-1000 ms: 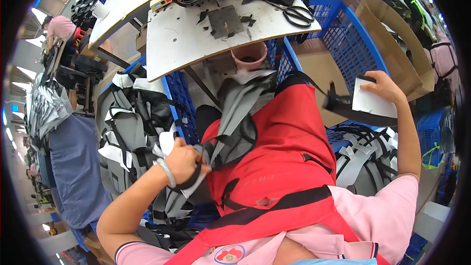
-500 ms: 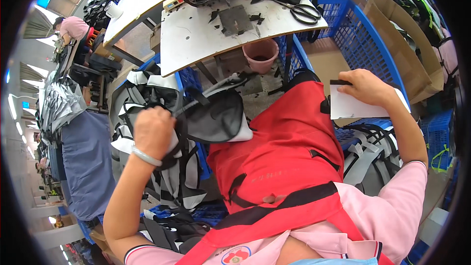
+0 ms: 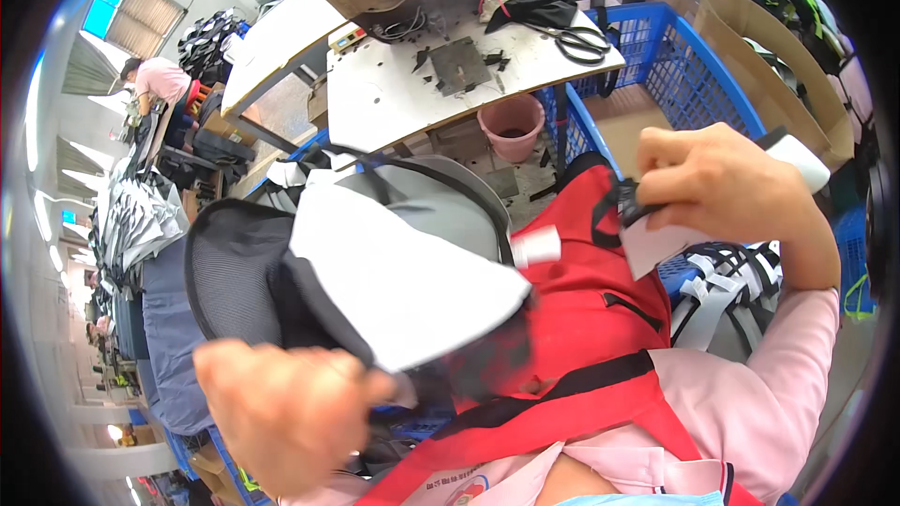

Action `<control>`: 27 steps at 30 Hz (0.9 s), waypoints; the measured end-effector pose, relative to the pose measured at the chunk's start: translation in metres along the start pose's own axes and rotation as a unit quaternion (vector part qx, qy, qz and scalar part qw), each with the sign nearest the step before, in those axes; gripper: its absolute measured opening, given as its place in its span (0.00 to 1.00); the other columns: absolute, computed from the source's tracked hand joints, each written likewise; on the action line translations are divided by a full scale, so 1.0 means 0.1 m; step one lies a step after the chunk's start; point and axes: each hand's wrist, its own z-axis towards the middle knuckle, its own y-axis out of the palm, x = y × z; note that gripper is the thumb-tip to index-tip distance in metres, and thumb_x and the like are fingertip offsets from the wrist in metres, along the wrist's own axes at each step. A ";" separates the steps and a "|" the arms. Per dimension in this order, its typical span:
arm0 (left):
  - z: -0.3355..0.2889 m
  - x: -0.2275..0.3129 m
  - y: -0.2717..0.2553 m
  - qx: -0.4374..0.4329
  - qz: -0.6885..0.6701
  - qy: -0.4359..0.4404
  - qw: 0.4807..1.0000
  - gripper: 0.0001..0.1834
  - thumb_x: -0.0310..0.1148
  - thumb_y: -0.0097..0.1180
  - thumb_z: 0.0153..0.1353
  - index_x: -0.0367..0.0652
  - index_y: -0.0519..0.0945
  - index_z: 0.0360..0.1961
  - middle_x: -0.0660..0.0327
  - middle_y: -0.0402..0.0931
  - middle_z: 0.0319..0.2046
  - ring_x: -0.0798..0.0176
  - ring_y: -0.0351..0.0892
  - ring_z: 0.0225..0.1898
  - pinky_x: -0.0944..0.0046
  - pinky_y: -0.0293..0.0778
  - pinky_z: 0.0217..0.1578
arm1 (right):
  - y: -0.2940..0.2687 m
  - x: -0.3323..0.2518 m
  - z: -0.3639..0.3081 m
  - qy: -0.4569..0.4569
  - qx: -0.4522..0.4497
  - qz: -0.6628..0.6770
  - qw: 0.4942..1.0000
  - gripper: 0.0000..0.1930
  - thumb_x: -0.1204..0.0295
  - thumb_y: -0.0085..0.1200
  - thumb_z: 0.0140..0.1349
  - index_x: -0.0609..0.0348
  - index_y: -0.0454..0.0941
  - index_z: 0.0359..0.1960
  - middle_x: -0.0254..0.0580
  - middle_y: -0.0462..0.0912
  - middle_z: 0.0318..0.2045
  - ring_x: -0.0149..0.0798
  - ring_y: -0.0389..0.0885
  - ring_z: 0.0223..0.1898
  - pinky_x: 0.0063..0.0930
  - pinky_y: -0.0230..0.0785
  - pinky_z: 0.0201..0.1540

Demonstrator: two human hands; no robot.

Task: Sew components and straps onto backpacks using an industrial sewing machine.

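Observation:
My left hand (image 3: 286, 412) is blurred and closed at the near edge of a large sewn fabric piece. This bag-like fabric piece (image 3: 403, 272) has a white panel, grey cloth and black mesh, and is spread in front of me above my lap. Its lower right corner is smeared by motion. My right hand (image 3: 722, 183) is closed, fingers bent, on a white sheet-like piece (image 3: 649, 245) with a black edge. Part of the white piece also shows behind the wrist. A small black fitting or strap lies by the fingertips; I cannot tell whether it is gripped.
Ahead stands a white worktable (image 3: 375, 98) with black scissors (image 3: 583, 45), dark scraps and a metal plate. Beneath it is a pink bucket (image 3: 511, 126). At right are a blue crate (image 3: 703, 66) and a cardboard box (image 3: 764, 84). My red apron (image 3: 591, 272) covers my lap. Another person (image 3: 161, 80) works far left.
The fabric piece has been drawn up and opened out, its white panel now facing up. My left hand came nearer and lower. My right hand turned, tilting the white piece.

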 end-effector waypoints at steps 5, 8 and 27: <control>0.45 0.04 0.50 0.014 -0.161 0.053 0.985 0.09 0.31 0.67 0.47 0.42 0.81 0.30 0.65 0.72 0.25 0.61 0.69 0.26 0.62 0.62 0.28 | -0.13 -0.22 0.16 -0.071 0.021 -0.040 0.996 0.10 0.66 0.65 0.48 0.55 0.77 0.28 0.41 0.72 0.41 0.46 0.77 0.43 0.38 0.71 0.40; 0.61 -0.02 0.91 -0.018 -0.298 0.005 0.954 0.08 0.27 0.65 0.48 0.40 0.80 0.30 0.60 0.70 0.23 0.55 0.68 0.26 0.60 0.61 0.29 | -0.14 -0.13 0.33 -0.187 0.127 -0.047 0.973 0.11 0.66 0.68 0.43 0.54 0.79 0.25 0.43 0.72 0.50 0.50 0.72 0.55 0.40 0.68 0.51; 0.93 -0.99 2.48 -0.145 -0.519 -0.245 0.806 0.07 0.27 0.59 0.58 0.33 0.81 0.35 0.64 0.77 0.26 0.70 0.73 0.30 0.71 0.69 0.32 | 0.36 1.08 1.40 0.033 0.010 0.248 0.968 0.14 0.68 0.59 0.55 0.67 0.80 0.38 0.43 0.77 0.30 0.40 0.77 0.38 0.32 0.68 0.41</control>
